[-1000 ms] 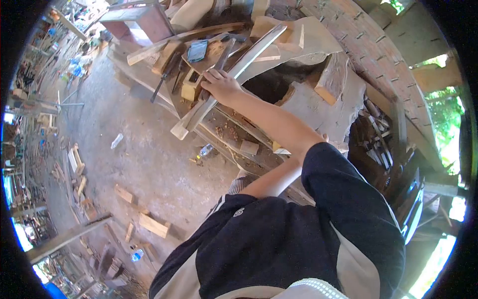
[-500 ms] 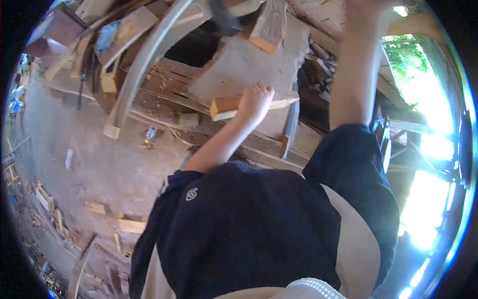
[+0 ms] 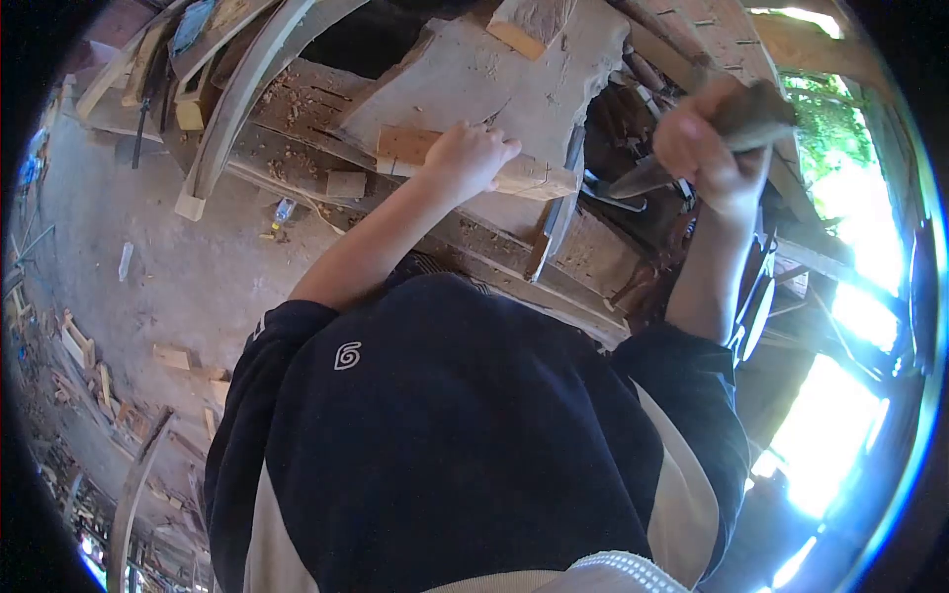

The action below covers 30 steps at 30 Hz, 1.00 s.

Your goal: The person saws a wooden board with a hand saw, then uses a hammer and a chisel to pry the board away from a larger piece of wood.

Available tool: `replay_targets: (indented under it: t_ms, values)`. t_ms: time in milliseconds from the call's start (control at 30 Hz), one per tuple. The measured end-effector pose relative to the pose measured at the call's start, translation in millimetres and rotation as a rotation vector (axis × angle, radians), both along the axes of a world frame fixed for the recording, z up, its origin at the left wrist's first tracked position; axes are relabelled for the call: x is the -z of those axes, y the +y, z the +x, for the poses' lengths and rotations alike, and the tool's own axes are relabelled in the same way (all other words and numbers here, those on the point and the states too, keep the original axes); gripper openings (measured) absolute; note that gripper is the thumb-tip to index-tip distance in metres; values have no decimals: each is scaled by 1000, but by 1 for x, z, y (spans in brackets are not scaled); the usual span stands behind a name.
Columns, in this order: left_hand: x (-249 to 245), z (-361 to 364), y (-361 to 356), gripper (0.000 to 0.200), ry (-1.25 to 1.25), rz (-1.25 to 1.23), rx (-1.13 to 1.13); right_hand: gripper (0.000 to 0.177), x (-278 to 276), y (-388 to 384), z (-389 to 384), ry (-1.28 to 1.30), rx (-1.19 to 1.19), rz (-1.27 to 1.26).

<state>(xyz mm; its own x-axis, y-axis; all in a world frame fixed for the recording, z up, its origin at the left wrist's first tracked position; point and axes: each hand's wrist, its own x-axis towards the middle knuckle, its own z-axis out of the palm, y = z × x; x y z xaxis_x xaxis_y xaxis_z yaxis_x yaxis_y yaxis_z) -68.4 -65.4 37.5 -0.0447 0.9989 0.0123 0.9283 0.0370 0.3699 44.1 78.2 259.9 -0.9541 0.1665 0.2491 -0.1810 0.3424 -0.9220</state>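
Observation:
My left hand [image 3: 470, 160] is closed over a squared wooden block [image 3: 544, 180], which lies across a broad, rough-edged wooden slab [image 3: 494, 99]. To the right, my raised right hand [image 3: 704, 148] is wrapped round a tool [image 3: 756, 114]. A thick brown-grey part of the tool sticks out past the fist at the upper right. A dark tapered part [image 3: 638, 178] shows on the fist's left side, near the block's right end but apart from it. Blur hides the tool's exact shape.
Another wooden block [image 3: 529, 25] rests at the slab's far edge. A small offcut [image 3: 346, 185] and shavings lie left of the held block. Curved timbers [image 3: 232, 109] stand at the upper left. A small bottle [image 3: 284, 211] and wood pieces [image 3: 173, 356] are on the floor.
My right hand has come down from the top edge, and its tool now shows beside the block. The block and my left hand appear slightly further left and higher, as the whole view has shifted.

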Motion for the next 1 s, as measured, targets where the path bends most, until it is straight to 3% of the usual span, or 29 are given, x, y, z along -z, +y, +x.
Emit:
replay_targets:
  t_ms: [100, 233, 333, 400, 500, 567, 667, 700, 767, 867, 900, 967, 1000]
  values:
    - [0, 3, -1, 44, -14, -41, -45, 15, 10, -12, -15, -111, 58, 33]
    - [1, 4, -3, 45, 3, 4, -59, 16, 27, -20, -42, -75, -33, 153]
    - [7, 3, -1, 44, -6, 27, -64, 16, 33, -35, -51, -193, 8, 42]
    - [7, 4, -1, 44, -7, 60, -60, 15, 34, -37, -53, -154, -21, 103]
    - [7, 5, 0, 45, 3, 33, -73, 14, 27, -38, -52, -87, -61, -64]
    - [9, 5, 0, 46, 30, 41, -57, 11, 29, -31, -42, 66, -85, 59]
    - [0, 1, 0, 49, 14, -40, -49, 8, 23, -10, -15, 117, -56, 39]
    - [-3, 0, -1, 49, 14, -43, -57, 8, 19, -5, -6, 104, -48, -70]
    - [-6, -1, -4, 56, -148, -5, -172, 11, 8, 1, 8, 52, -49, -273]
    - [-5, -12, 0, 65, -286, -107, -273, 10, 0, -3, 15, 0, -122, -139]
    - [-6, -16, -1, 65, -281, -116, -269, 11, 2, -10, 17, 21, 21, -178]
    - [-10, -27, -6, 69, -158, -202, -506, 11, 5, -12, 17, 34, 65, -158]
    - [-9, -36, -11, 69, -155, -207, -507, 11, 5, -12, 16, 42, 103, -129]
